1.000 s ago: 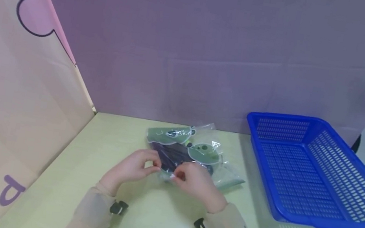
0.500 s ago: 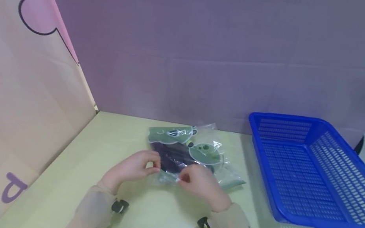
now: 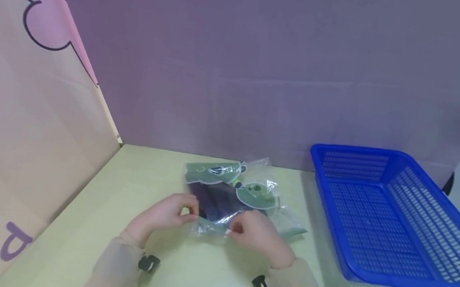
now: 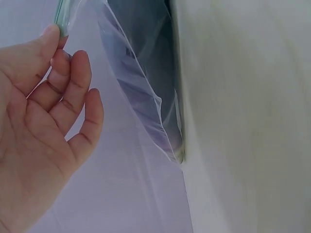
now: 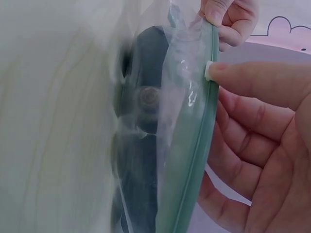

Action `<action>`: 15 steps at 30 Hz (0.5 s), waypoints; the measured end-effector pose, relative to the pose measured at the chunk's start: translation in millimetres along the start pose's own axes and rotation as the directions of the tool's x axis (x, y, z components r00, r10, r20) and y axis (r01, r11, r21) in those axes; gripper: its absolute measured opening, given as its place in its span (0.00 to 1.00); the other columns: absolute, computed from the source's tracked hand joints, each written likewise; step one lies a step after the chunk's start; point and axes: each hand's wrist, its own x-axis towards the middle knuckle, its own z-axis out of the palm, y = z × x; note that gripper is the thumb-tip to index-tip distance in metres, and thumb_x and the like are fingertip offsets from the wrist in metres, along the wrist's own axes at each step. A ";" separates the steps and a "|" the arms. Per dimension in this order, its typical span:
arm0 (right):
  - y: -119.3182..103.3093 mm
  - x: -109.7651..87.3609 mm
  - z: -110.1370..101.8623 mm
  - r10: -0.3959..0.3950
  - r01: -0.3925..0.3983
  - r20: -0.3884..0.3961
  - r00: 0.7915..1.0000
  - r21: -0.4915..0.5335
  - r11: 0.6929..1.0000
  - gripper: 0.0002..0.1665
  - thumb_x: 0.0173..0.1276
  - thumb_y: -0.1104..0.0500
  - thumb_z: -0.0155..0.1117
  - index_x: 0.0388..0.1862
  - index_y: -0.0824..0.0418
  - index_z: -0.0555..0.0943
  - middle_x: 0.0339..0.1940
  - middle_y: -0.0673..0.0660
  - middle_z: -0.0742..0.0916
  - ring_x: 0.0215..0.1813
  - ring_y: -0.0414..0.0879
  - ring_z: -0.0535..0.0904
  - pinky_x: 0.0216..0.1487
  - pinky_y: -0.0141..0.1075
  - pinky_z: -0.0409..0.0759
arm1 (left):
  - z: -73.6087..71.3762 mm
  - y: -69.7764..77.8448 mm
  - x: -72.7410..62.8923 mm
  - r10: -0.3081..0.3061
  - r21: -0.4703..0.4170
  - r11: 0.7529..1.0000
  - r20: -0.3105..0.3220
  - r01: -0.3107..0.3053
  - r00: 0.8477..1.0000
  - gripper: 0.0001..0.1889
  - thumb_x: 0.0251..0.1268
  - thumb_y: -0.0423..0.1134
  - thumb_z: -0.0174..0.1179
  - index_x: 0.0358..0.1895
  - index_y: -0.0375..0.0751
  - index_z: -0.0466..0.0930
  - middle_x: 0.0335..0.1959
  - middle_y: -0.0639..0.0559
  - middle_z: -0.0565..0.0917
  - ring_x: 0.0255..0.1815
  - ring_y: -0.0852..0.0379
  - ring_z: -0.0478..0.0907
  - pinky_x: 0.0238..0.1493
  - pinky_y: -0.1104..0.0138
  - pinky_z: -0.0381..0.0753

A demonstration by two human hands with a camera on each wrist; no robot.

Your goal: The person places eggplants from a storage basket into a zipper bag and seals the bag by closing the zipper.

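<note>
A clear zip bag (image 3: pixel 255 195) printed with green cartoon shapes lies on the table with something dark inside. Its green zip strip (image 5: pixel 194 150) runs along the side facing me. My left hand (image 3: pixel 166 215) pinches one end of that strip between thumb and forefinger; in the left wrist view its other fingers are loosely bent. With thumb and forefinger, my right hand (image 3: pixel 258 237) holds the small white slider (image 5: pixel 209 71) on the strip. A round button-like spot (image 5: pixel 149 96) shows on the dark contents through the plastic.
A blue perforated basket (image 3: pixel 333 230) stands on the table to the right. Behind the pale table (image 3: pixel 194 283) rises a purple-grey backdrop (image 3: pixel 242 65), and a printed panel (image 3: pixel 24 131) borders the left side.
My right hand has moved right along the zip strip with the slider, widening the gap between the hands. The left hand stays at its end of the strip.
</note>
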 end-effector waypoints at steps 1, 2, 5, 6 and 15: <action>0.2 -0.8 -0.2 0.001 -0.001 0.003 1.000 0.001 1.000 0.03 0.57 0.61 0.67 0.24 0.56 0.82 0.21 0.46 0.82 0.27 0.37 0.75 0.32 0.30 0.75 | 1.3 -0.4 -0.1 -0.002 -0.009 1.000 0.002 0.002 1.000 0.06 0.59 0.30 0.61 0.28 0.44 0.77 0.27 0.58 0.78 0.34 0.62 0.74 0.44 0.58 0.80; 0.5 -1.4 -0.2 -0.002 0.002 0.007 1.000 0.000 1.000 0.03 0.57 0.61 0.67 0.24 0.57 0.82 0.21 0.46 0.82 0.27 0.37 0.74 0.31 0.29 0.75 | 2.5 -0.8 -0.6 -0.003 -0.015 1.000 0.004 0.003 1.000 0.06 0.59 0.30 0.61 0.28 0.44 0.77 0.28 0.58 0.79 0.34 0.62 0.75 0.44 0.58 0.80; 0.8 -2.5 -0.3 -0.021 0.021 0.014 1.000 0.002 1.000 0.04 0.57 0.62 0.67 0.24 0.57 0.82 0.21 0.46 0.82 0.26 0.36 0.74 0.31 0.28 0.74 | 5.8 -1.6 -4.1 0.003 -0.032 0.999 -0.005 -0.003 1.000 0.05 0.60 0.30 0.61 0.29 0.44 0.78 0.28 0.58 0.79 0.35 0.63 0.75 0.44 0.58 0.80; 0.9 -2.6 -0.3 -0.030 0.031 0.015 0.999 -0.003 1.000 0.04 0.57 0.62 0.67 0.24 0.57 0.82 0.21 0.46 0.82 0.26 0.36 0.73 0.31 0.28 0.74 | 6.7 -1.7 -5.5 0.013 -0.034 0.999 -0.015 -0.014 1.000 0.05 0.59 0.30 0.61 0.29 0.44 0.78 0.28 0.58 0.79 0.35 0.63 0.75 0.44 0.59 0.80; 2.1 -4.2 -1.0 -0.057 0.060 0.031 0.998 -0.074 0.996 0.04 0.58 0.61 0.68 0.24 0.58 0.82 0.20 0.47 0.82 0.25 0.37 0.74 0.29 0.27 0.74 | 9.9 1.1 -14.9 0.136 0.052 0.990 -0.089 -0.132 0.987 0.06 0.56 0.30 0.63 0.28 0.45 0.79 0.27 0.59 0.79 0.32 0.65 0.75 0.39 0.65 0.80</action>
